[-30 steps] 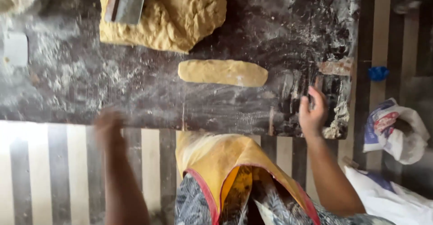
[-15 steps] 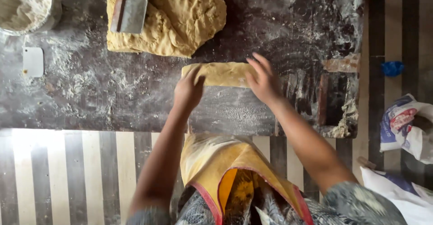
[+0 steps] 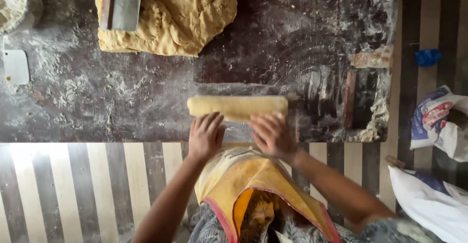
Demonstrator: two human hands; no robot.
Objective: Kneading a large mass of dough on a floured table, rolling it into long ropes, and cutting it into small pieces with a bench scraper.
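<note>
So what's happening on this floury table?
A person in a yellow apron has both hands flat at the near edge of a log of dough, the left hand at one end and the right hand toward the other. The log lies crosswise on a dark, flour-dusted table. Farther back sits a big lump of yellow dough with a metal scraper resting on it. A small white scraper lies at the left edge.

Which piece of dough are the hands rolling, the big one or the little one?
The little one: the smooth dough log under both hands, left hand and right hand. The big lumpy dough heap lies apart, with a metal scraper on it.
</note>
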